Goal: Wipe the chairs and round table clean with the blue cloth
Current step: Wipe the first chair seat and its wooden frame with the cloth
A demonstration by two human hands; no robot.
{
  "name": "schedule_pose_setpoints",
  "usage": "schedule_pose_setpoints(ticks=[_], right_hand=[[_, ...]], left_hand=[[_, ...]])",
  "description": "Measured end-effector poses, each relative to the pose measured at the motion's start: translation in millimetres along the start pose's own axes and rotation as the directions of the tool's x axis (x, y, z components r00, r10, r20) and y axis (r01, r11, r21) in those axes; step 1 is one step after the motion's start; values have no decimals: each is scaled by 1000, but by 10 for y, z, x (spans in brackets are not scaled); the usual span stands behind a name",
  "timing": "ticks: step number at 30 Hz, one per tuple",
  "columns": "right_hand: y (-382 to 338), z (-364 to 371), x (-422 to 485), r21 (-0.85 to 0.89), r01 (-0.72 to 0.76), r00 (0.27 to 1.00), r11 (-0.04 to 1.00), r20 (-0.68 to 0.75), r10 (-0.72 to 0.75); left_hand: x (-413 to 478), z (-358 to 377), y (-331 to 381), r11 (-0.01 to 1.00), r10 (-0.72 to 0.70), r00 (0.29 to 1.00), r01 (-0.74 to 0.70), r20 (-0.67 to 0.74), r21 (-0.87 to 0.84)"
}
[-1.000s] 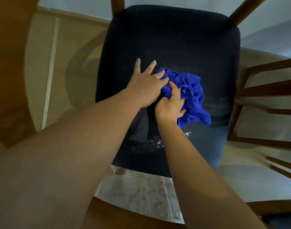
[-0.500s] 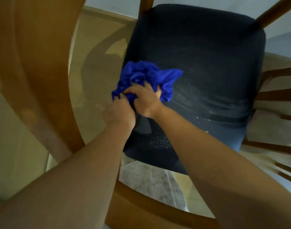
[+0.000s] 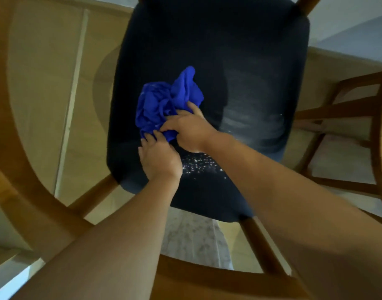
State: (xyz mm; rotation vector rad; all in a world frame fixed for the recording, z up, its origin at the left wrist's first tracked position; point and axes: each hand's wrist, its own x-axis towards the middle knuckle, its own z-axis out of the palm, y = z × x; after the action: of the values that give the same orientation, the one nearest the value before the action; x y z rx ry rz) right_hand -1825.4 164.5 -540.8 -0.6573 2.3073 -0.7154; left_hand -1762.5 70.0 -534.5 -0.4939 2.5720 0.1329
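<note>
A bunched blue cloth [image 3: 164, 105] lies on the dark navy seat [image 3: 239, 61] of a wooden chair, left of the seat's middle. My right hand [image 3: 190, 131] grips the cloth's near right side with its fingers dug into the folds. My left hand [image 3: 157, 156] sits just below the cloth, its fingertips pressed onto the cloth's near edge. White specks [image 3: 198, 165] dot the seat beside my left hand, and pale smears [image 3: 250, 122] streak the seat's right half.
A curved wooden frame [image 3: 23, 159] sweeps around the left and along the bottom. A second wooden chair frame [image 3: 337, 111] stands at the right. Beige floor [image 3: 45, 72] lies to the left, and a marbled floor patch [image 3: 192, 239] shows below the seat.
Both hands carried the cloth from the seat's right half to its left edge, then back a little toward the middle. My left hand moved from beside the cloth to its near edge.
</note>
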Motion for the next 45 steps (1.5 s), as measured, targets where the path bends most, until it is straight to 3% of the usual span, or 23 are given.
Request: schedule_pose_setpoints(ticks=[7,11,14,17,19,21,23,26,27,30,32,38,42,45], right_hand=[[618,-171,-905,-122,-191,977,974,-116,178],[805,-26,-1327,-3,-309,914,951,-276,296],[838,155,-1598,-27,-463,846,886,-311,433],[774,347,-1817,-145,-581,804,801,-255,537],[719,440,-1953,-46,-580,799,813,-222,558],[687,474,-2047,118,-528,791,841,-292,538],[639,491,-2069,276,-500,693,821,-441,570],[465,511,-1911,515,-504,455,694,-524,720],[415,513,-1812,508,-536,452,674,-502,737],[339,496,-1524,359,-705,541,612,-287,791],[276,479,-1398,358,-755,517,550,-193,834],[-202,593,-899,362,-832,411,420,-106,906],[-645,709,-329,379,-832,414,405,-61,908],[-971,796,68,335,-804,510,491,-35,860]], left_hand=[[-396,142,810,953,270,958,-280,100,118],[-541,215,1027,857,443,884,-467,150,219],[-550,254,1047,719,625,759,-651,182,245],[-439,194,929,507,772,582,-806,254,304],[-350,121,890,322,815,456,-870,358,375],[-257,45,901,222,823,393,-887,411,404],[-189,2,889,186,828,365,-895,426,406],[-99,-25,794,142,849,329,-896,413,422],[-62,-43,746,134,852,324,-894,410,428],[27,-125,621,119,853,325,-883,408,454],[78,-158,560,142,847,343,-881,405,451],[309,-327,220,139,841,346,-881,416,452],[516,-572,-216,157,789,428,-833,440,530],[621,-768,-511,244,694,563,-770,448,590]])
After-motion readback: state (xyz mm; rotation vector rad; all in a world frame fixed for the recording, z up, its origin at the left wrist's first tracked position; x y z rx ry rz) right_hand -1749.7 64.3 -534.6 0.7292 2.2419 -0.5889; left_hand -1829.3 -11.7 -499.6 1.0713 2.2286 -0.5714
